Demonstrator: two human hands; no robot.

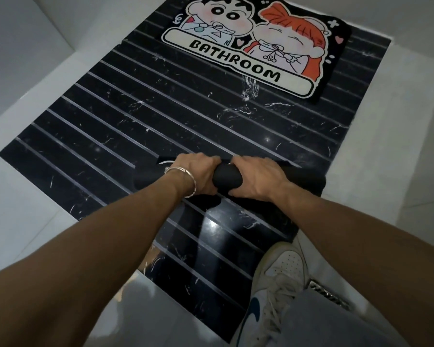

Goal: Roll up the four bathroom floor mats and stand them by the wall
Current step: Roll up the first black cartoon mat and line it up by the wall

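The black grooved floor panel (161, 121) is being occupied at its far end by a flat cartoon mat (256, 46). Nearer, a rolled black mat (227, 180) is being gripped by the left hand (198, 175) and right hand (257, 180), fingers curled around it. A bracelet (186, 180) is being worn on the left wrist.

Black veined grooved floor (161, 116) — pale surround (35, 221), dim.

Both arms reached straight out and down, side by side. The left hand (198, 175) and right hand (256, 180) were curled tight, knuckles up, nearly touching each other.
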